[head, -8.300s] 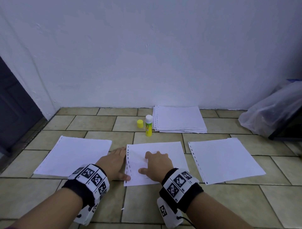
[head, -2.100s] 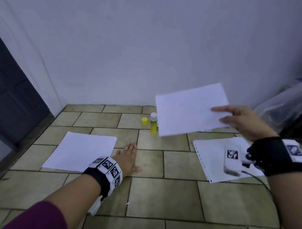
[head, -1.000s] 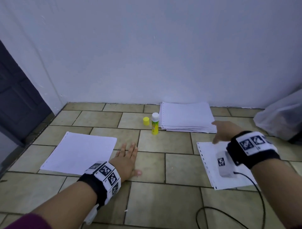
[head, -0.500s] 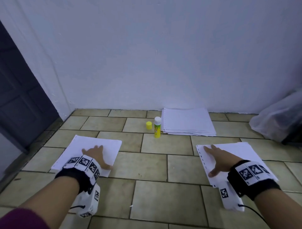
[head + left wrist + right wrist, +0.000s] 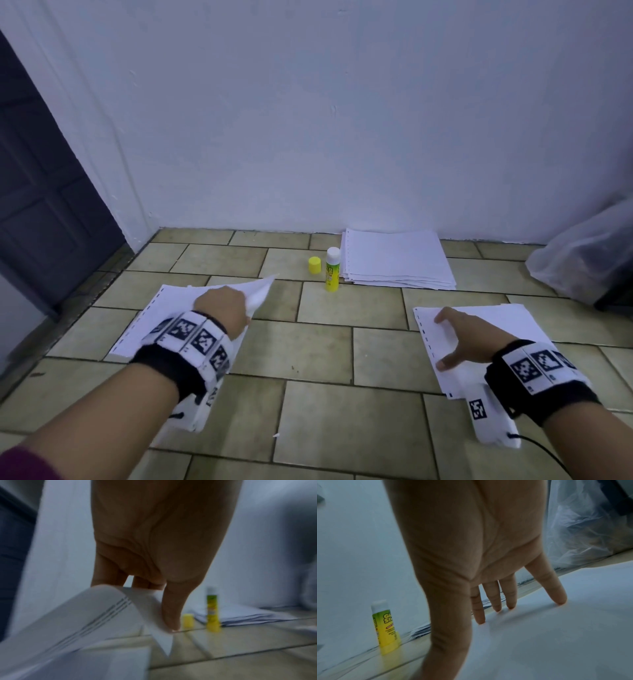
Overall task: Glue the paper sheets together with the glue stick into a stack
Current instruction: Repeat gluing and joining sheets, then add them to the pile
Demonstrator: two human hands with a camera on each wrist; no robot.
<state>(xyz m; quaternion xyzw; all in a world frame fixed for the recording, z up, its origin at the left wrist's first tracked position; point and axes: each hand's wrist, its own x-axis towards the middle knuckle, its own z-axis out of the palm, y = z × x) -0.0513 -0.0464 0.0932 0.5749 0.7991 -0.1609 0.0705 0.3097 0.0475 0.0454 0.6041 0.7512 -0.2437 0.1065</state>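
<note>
A white sheet (image 5: 161, 318) lies on the tiled floor at the left. My left hand (image 5: 222, 306) pinches its far right corner (image 5: 154, 615) and curls it up off the floor. A second white sheet (image 5: 496, 325) lies at the right; my right hand (image 5: 459, 339) rests on it with fingers (image 5: 510, 599) spread and straight, tips touching the paper. The yellow glue stick (image 5: 331, 270) stands uncapped and upright by the wall, its yellow cap (image 5: 314, 265) just left of it. A stack of white sheets (image 5: 394, 260) lies to its right.
A white wall runs along the back of the floor. A clear plastic bag (image 5: 589, 253) bulges at the far right over something dark. A dark door (image 5: 41, 205) stands at the left. Bare tiles (image 5: 322, 342) lie between the two sheets.
My left hand, flat on the left sheet half a second ago, now grips its corner and lifts it. My right hand stays on the right sheet.
</note>
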